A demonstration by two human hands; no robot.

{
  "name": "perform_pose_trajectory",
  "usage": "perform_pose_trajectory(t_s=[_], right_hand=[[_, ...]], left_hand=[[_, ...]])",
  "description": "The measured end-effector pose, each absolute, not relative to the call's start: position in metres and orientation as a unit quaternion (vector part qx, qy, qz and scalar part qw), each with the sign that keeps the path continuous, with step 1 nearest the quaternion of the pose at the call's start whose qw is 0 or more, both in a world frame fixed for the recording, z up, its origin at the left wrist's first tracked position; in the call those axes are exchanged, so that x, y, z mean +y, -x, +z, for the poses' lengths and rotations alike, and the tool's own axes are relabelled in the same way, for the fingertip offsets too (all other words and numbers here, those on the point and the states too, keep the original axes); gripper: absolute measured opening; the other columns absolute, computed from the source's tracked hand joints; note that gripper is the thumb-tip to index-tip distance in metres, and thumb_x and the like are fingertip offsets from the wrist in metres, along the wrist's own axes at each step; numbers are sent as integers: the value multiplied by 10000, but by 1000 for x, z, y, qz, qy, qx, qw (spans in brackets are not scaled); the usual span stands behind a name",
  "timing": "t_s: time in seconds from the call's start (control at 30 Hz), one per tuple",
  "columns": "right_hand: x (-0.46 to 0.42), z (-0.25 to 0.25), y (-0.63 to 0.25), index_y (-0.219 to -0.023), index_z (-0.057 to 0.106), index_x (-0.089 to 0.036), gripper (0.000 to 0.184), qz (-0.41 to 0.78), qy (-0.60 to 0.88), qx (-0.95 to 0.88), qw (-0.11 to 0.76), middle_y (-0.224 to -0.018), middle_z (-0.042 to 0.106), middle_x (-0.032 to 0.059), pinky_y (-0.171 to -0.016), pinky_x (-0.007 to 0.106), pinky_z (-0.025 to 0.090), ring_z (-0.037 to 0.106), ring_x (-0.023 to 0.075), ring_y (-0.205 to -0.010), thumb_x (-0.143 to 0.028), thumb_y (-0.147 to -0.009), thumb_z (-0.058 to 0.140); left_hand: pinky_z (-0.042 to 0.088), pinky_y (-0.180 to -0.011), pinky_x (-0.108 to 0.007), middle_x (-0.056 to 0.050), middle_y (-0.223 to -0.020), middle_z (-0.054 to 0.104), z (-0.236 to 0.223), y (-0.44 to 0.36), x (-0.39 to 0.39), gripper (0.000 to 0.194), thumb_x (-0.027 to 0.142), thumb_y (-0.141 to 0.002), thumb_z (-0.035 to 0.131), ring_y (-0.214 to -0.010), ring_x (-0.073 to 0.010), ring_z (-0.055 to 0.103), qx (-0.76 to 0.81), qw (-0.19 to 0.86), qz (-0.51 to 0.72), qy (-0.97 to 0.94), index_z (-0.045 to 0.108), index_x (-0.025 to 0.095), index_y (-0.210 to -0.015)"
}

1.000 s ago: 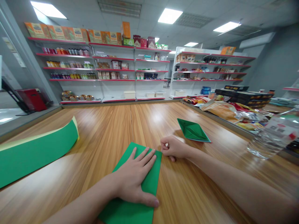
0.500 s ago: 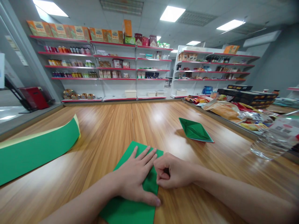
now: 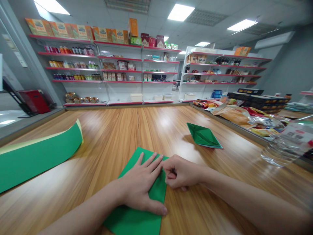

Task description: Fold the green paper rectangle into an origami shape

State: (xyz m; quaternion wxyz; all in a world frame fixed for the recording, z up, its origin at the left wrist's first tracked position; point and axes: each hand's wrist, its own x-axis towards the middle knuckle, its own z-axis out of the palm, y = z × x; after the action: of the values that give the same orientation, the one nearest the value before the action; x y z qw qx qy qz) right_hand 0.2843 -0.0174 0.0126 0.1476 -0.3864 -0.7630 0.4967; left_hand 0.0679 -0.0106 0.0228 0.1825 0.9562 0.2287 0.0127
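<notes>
A green sheet of paper (image 3: 137, 217) lies flat on the wooden table in front of me, its long right side straight. My left hand (image 3: 140, 186) is spread over the sheet with the fingers apart and the thumb reaching its right edge. Against that same right edge, near the upper corner, rests my right hand (image 3: 179, 173), curled into a fist. I see nothing inside its fingers. Farther back on the right stands a folded green paper boat (image 3: 205, 137), tilted on its side.
A curled strip of green paper (image 3: 41, 155) with a pale yellow underside lies at the left. On the right are a clear plastic bottle (image 3: 283, 145), snack packets (image 3: 234, 116) and stacked dark boxes (image 3: 259, 99). Stocked shelves (image 3: 119, 83) stand beyond the table.
My right fist has slid slightly away from me along the paper's right edge. My left hand stays spread on the sheet.
</notes>
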Motion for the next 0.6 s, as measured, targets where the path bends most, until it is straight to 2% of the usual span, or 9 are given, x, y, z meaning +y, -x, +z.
perform_pose_trajectory(t_s=[0.33,0.6], right_hand=[[-6,9,-287,-611,338,-194,209,556,397,-711,167,-459,466,-108,-266,83,301,548,69,-340,-78,-619,511],[4,13,-296,-634,344,-199,184,541,413,-711,175,-461,452,-114,-271,87,279,542,63,-336,-94,-632,495]], left_hand=[[-40,-1059,-665,-118,-1537,2,22,-68,-10,1082,744,-703,523,-1397,-374,-18,230,180,5,-957,-15,224,-1485],[-51,-1061,-657,-123,-1529,-22,21,-67,-10,1054,744,-720,500,-1395,-371,-22,227,176,4,-958,6,215,-1486]])
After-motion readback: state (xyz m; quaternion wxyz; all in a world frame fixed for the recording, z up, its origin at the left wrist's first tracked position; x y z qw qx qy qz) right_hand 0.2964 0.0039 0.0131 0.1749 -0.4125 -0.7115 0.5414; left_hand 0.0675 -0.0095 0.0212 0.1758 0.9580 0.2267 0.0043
